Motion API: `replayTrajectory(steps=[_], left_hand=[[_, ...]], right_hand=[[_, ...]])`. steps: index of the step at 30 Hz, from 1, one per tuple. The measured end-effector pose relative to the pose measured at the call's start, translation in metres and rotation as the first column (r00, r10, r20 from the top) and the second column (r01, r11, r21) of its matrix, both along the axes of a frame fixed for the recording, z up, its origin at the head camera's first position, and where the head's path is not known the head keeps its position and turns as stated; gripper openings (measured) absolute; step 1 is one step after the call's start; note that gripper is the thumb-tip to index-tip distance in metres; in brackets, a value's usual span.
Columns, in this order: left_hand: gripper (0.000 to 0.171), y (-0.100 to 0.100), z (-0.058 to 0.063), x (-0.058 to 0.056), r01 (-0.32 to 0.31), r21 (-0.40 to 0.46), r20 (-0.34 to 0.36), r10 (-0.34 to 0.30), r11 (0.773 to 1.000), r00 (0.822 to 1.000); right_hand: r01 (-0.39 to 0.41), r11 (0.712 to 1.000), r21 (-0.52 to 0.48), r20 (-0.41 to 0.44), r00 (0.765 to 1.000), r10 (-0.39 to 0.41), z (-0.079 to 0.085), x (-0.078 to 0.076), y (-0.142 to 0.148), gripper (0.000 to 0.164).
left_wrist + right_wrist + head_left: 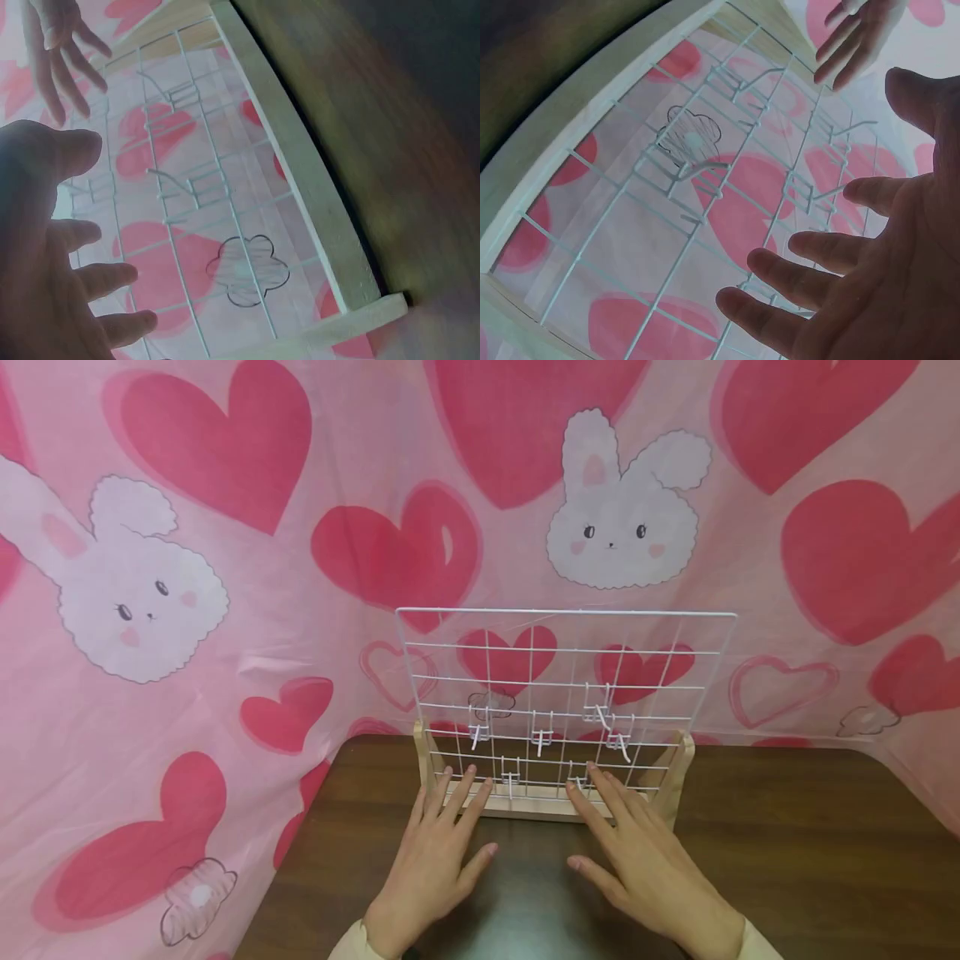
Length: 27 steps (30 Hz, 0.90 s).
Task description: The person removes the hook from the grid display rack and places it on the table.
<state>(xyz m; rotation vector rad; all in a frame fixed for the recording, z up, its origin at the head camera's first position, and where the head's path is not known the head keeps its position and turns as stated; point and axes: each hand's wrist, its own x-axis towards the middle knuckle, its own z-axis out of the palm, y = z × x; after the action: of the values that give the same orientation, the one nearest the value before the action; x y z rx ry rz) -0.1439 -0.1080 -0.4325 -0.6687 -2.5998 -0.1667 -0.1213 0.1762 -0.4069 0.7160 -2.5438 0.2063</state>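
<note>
A white wire grid rack (566, 611) stands upright on the table in a pale wooden stand (517, 811). Several small white wire hooks, one of them a middle hook (542, 739), hang on its mesh with prongs sticking out toward me. My left hand (431, 872) is spread in front of the rack's lower left part, palm down, fingers fairly straight, holding nothing. On the other side, my right hand (654, 870) is held out likewise before the lower right part, its fingertips overlapping a low hook in the head view. Both wrist views show spread fingers close to the wires with bare palms.
Under the stand is a dark brown wooden table (787, 852). A pink cloth (360, 435) printed with red hearts and white rabbits hangs behind and to the sides of the table. Wooden side posts, such as the right post (678, 772), flank the rack.
</note>
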Motion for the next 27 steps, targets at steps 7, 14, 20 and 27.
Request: replayTrajectory(steps=[7, 14, 20, 27], left_hand=[[0.086, -0.007, 0.005, -0.006, -0.019, 0.054, 0.032, 0.017, 0.998, 0.999], [0.088, -0.014, 0.010, -0.010, -0.014, 0.101, -0.008, 0.015, 0.995, 1.000], [0.082, -0.021, 0.013, -0.015, 0.001, 0.144, -0.062, 0.008, 0.990, 0.998], [0.075, -0.030, 0.018, -0.022, 0.019, 0.249, -0.133, 0.014, 0.968, 0.991]], right_hand=[[-0.004, 1.000, -0.013, -0.021, 1.000, 0.004, 0.007, -0.004, 0.001, 0.087], [-0.011, 1.000, -0.021, -0.027, 1.000, 0.011, 0.015, -0.008, 0.000, 0.084], [0.010, 1.000, -0.023, -0.015, 1.000, -0.011, 0.022, -0.011, 0.000, 0.083], [0.026, 0.999, -0.047, -0.038, 0.999, -0.028, 0.025, -0.014, 0.001, 0.082]])
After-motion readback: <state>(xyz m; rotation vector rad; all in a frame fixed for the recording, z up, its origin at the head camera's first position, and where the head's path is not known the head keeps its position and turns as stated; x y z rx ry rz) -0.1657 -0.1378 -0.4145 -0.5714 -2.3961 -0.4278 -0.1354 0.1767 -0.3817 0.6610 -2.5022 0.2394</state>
